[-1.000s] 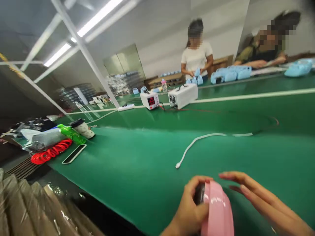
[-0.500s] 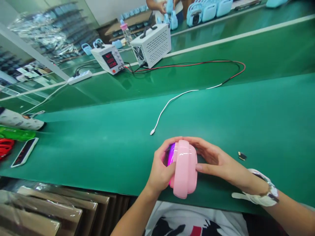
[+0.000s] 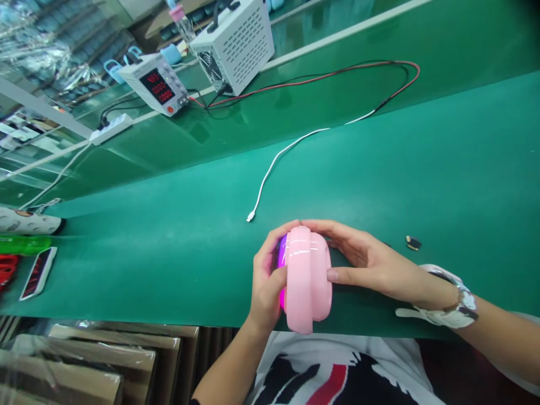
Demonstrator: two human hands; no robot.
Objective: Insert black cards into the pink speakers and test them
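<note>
Right hand (image 3: 373, 263), earlier apart, against pink device (image 3: 307, 275)

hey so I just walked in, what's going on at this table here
A person is holding a rounded pink device in both hands just above the near edge of the green table. The left hand grips the side that glows purple; the right hand steadies the other side. A white cable lies beyond them, its free plug not touching the device. Farther back, a boxy unit shows red digits.
</note>
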